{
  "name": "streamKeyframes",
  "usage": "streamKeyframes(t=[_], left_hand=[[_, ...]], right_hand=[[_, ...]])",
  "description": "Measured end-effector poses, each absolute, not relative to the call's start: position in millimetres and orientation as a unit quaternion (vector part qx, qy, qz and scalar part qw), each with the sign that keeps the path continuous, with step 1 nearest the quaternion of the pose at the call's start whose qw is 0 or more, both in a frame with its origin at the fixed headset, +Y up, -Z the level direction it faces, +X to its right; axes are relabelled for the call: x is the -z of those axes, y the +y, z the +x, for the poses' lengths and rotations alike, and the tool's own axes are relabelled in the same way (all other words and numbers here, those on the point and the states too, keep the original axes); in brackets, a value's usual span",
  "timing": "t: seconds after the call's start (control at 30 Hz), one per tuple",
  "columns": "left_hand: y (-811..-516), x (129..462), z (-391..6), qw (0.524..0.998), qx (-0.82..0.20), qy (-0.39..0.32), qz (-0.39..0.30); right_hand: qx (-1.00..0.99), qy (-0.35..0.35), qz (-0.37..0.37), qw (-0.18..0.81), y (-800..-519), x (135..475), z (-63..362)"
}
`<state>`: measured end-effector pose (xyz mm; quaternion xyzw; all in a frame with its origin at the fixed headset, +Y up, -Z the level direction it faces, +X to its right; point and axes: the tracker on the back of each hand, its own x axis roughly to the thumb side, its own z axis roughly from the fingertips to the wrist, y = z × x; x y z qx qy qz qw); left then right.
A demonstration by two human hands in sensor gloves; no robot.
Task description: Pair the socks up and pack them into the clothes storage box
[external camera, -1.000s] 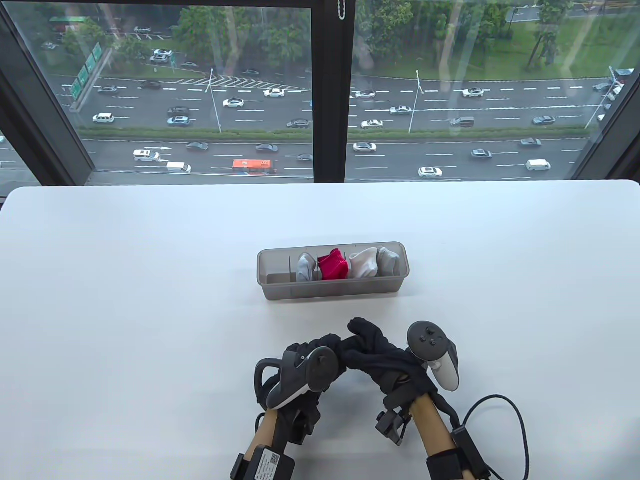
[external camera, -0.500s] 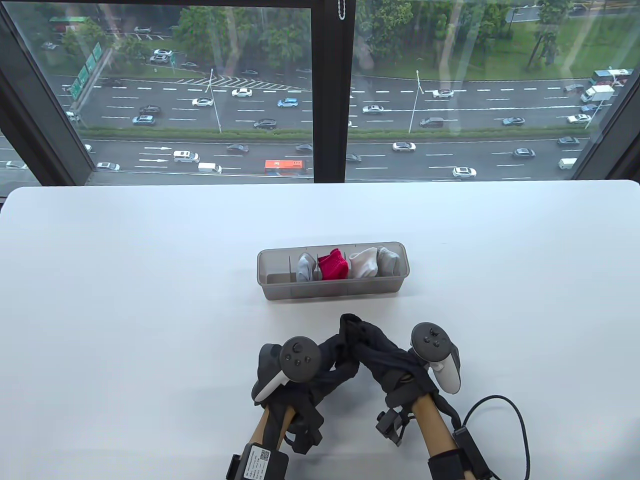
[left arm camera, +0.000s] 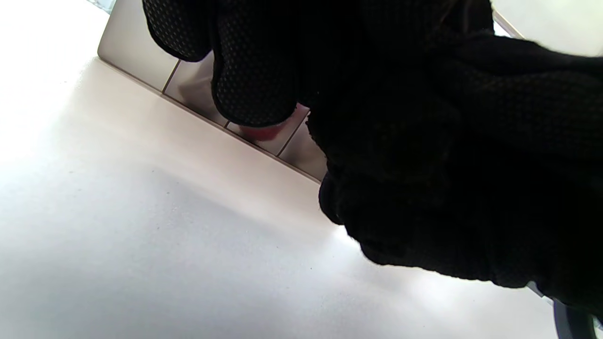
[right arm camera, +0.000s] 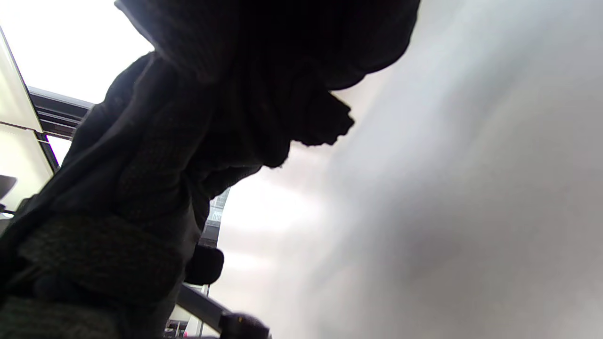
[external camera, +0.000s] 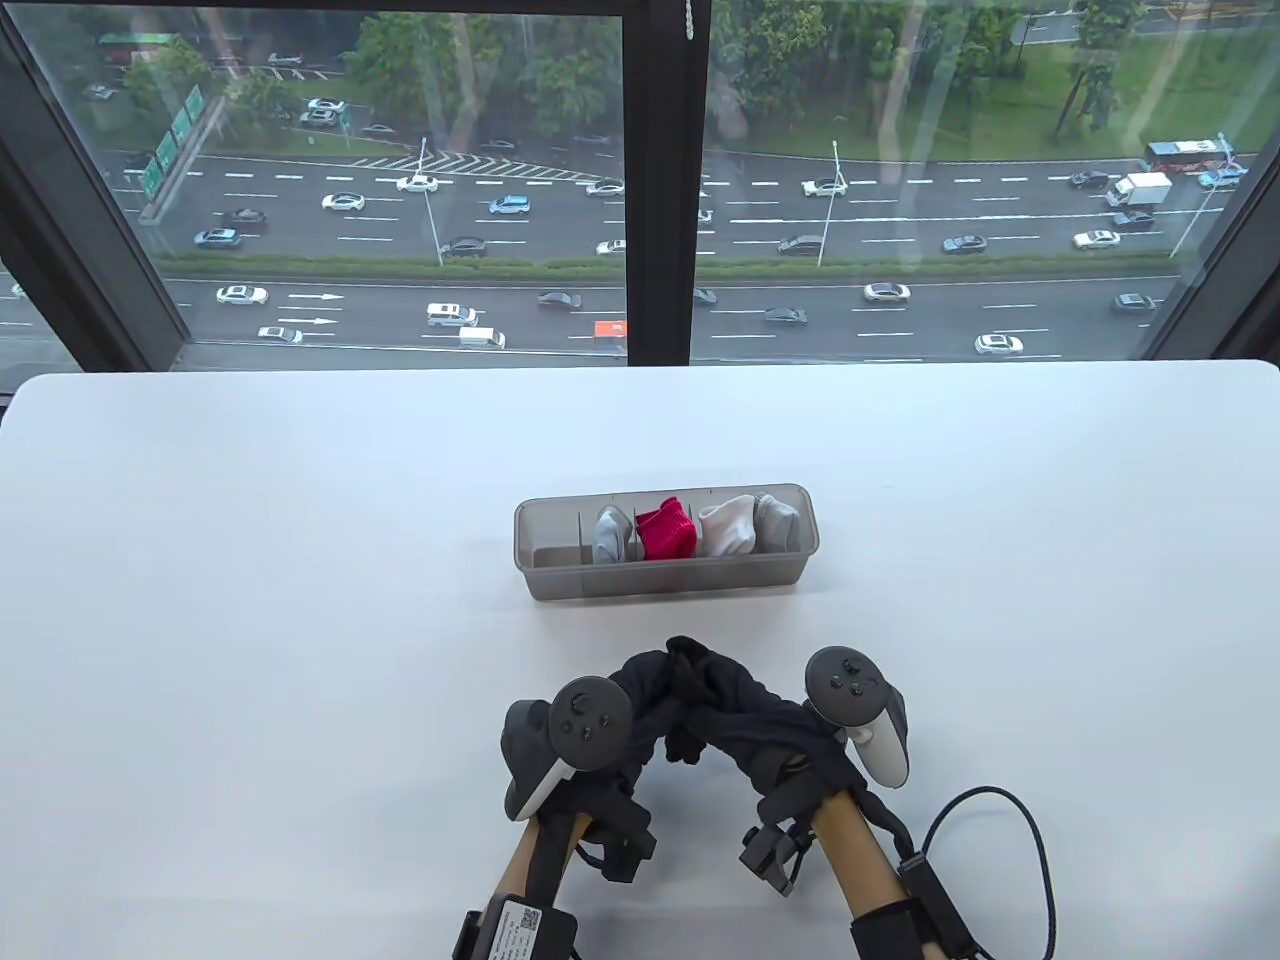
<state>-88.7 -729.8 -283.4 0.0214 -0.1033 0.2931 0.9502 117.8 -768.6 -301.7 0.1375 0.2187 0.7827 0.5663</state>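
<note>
Table: I see a big white table, and it is bare around my hands.
Room: A tall window stands behind the table, with a wide road and cars far below.
Box: The grey storage box sits in the middle of the table with its long side running left to right. It holds a grey sock roll, a red one, a white one and another grey one, side by side.
Left hand: My left hand has its fingers curled round one end of the dark socks.
Right hand: My right hand grips the other end, fingers wrapped in the cloth.
Socks: They sit bunched between my hands, just in front of the box, stretched left to right, with the middle humped toward the box.
</note>
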Motion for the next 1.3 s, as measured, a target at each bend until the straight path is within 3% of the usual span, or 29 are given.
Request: streamKeyframes(t=[0.1, 0.37, 0.6, 0.83, 1.1, 1.3], left_hand=[[-729, 284, -89, 0.947, -0.302, -0.105, 0.022], [-722, 281, -82, 0.946, -0.289, -0.148, 0.011], [-724, 282, -79, 0.944, -0.276, -0.176, -0.031], [-725, 280, -82, 0.948, -0.281, -0.147, 0.011], [-717, 279, -84, 0.951, -0.263, -0.163, 0.0], [-720, 279, -79, 0.949, -0.256, -0.182, -0.031]], right_hand=[[-0.766, 0.247, 0.126, 0.58, -773, 301, 115], [-0.787, 0.146, 0.076, 0.594, -765, 305, 128], [-0.772, 0.151, 0.077, 0.613, -766, 305, 131], [-0.761, 0.165, 0.078, 0.622, -768, 305, 132], [-0.829, 0.094, 0.052, 0.549, -760, 303, 130], [-0.839, 0.094, 0.053, 0.533, -761, 301, 127]])
